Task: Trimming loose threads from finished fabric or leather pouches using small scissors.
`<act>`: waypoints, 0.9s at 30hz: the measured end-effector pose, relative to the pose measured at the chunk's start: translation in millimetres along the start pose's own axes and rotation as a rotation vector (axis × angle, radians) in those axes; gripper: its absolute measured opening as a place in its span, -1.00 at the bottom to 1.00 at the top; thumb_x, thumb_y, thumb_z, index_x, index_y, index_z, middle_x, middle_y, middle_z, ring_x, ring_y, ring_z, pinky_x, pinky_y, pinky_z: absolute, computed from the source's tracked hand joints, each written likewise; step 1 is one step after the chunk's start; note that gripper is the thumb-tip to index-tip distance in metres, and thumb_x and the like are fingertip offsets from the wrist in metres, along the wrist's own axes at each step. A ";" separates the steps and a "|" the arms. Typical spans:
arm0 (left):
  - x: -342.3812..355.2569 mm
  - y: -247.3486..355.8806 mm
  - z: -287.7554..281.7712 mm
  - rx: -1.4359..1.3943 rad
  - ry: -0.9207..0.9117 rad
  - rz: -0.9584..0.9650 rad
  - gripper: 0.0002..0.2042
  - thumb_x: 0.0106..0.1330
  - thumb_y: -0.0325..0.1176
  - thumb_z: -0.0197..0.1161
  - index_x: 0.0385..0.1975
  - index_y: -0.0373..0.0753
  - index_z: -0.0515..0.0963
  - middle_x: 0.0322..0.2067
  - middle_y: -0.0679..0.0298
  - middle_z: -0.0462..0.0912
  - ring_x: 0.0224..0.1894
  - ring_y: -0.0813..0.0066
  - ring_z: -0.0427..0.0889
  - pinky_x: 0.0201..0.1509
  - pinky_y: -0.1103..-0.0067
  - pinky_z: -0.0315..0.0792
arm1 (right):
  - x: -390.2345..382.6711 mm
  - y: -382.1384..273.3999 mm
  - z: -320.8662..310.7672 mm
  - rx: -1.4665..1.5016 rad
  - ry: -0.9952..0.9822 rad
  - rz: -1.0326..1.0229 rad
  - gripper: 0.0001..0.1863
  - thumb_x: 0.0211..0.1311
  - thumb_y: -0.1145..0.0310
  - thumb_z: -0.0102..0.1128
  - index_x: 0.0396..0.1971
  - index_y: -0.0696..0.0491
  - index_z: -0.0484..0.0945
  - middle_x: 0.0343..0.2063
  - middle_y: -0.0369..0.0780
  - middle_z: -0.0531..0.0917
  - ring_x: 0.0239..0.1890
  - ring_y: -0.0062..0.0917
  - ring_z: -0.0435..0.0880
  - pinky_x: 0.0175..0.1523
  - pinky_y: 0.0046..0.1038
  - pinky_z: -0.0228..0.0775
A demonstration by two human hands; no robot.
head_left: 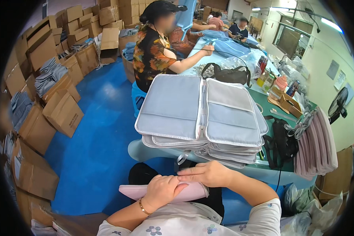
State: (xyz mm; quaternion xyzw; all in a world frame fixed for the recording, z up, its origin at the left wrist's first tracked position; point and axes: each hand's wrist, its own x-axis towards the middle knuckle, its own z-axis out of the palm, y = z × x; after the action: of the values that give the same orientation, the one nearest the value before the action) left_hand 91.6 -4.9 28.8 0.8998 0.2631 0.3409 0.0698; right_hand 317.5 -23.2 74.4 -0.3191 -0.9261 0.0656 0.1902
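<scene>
Across my lap lies a pink padded fabric case (134,192), its pale edge running out to the right. Closed over its upper side is my left hand (160,191), thumb on the fabric. My right hand (210,174) comes in from the right, its fingers pressed together and meeting the left fingertips; what they pinch is hidden. Just beyond the fingers, a small silvery loop (181,158) shows by a dark blurred patch. In front of me, on the table, a stack of grey-blue fabric organizer panels (170,106) with white edging rises close to my hands.
Pink folded cases (314,145) stand at the table's right, beside a black strap bag (279,143). Bottles and a pink-lidded jug (278,87) line the far right. A co-worker (155,51) sits beyond the stack. Open cardboard boxes (63,114) fill the left side.
</scene>
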 end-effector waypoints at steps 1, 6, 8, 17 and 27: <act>0.6 1.6 -0.6 0.015 -0.041 0.002 -0.72 0.15 -0.09 0.28 -0.54 -0.16 0.45 -0.68 0.36 0.46 -0.63 0.41 0.48 -0.52 0.51 0.24 | -1.9 1.1 -2.0 -0.002 0.002 0.002 -0.62 0.08 0.40 0.06 -0.05 -0.15 0.57 0.04 -0.36 0.54 -0.26 -0.53 0.64 -0.32 -0.56 0.55; -0.3 8.0 4.8 -0.002 -0.073 0.001 -0.73 0.13 -0.10 0.29 -0.55 -0.15 0.47 -0.69 0.37 0.47 -0.62 0.43 0.50 -0.52 0.52 0.24 | -4.3 -3.5 -20.5 -0.118 -0.246 0.066 -0.68 0.04 0.37 0.12 -0.13 -0.06 0.60 -0.32 -0.35 0.59 -0.37 -0.48 0.62 -0.42 -0.48 0.52; -1.5 9.7 8.0 -0.041 -0.072 0.000 -0.73 0.13 -0.09 0.28 -0.58 -0.14 0.45 -0.69 0.37 0.46 -0.62 0.42 0.49 -0.51 0.53 0.24 | -4.6 -14.2 -27.7 -0.161 -0.309 0.080 -0.75 0.05 0.37 0.09 -0.23 -0.04 0.59 -0.37 -0.31 0.51 -0.40 -0.46 0.62 -0.41 -0.45 0.51; 3.4 -8.8 -7.6 -0.052 -0.115 -0.074 -0.70 0.13 -0.10 0.27 -0.65 -0.14 0.40 -0.68 0.29 0.48 -0.61 0.29 0.50 -0.54 0.45 0.27 | -1.4 -20.7 -44.7 -0.196 -0.206 0.024 -0.91 -0.02 0.39 0.11 -0.48 0.05 0.54 -0.49 -0.27 0.40 -0.51 -0.49 0.55 -0.50 -0.46 0.44; -16.9 -81.4 -40.7 -0.368 0.183 -0.489 -0.70 0.36 -0.29 0.11 -0.59 -0.32 0.35 -0.70 0.21 0.31 -0.66 0.45 0.24 -0.57 0.54 0.17 | -49.7 13.5 84.7 0.189 0.808 0.363 -0.67 -0.06 0.25 0.39 -0.28 0.08 0.59 -0.41 -0.20 0.55 -0.41 -0.39 0.51 -0.30 -0.42 0.36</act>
State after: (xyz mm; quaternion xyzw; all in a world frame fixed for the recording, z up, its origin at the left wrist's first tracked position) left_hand 19.8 53.5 25.0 0.7477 0.4107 0.4356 0.2874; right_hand 327.8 -43.3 -22.2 -0.4575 -0.6967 0.0524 0.5501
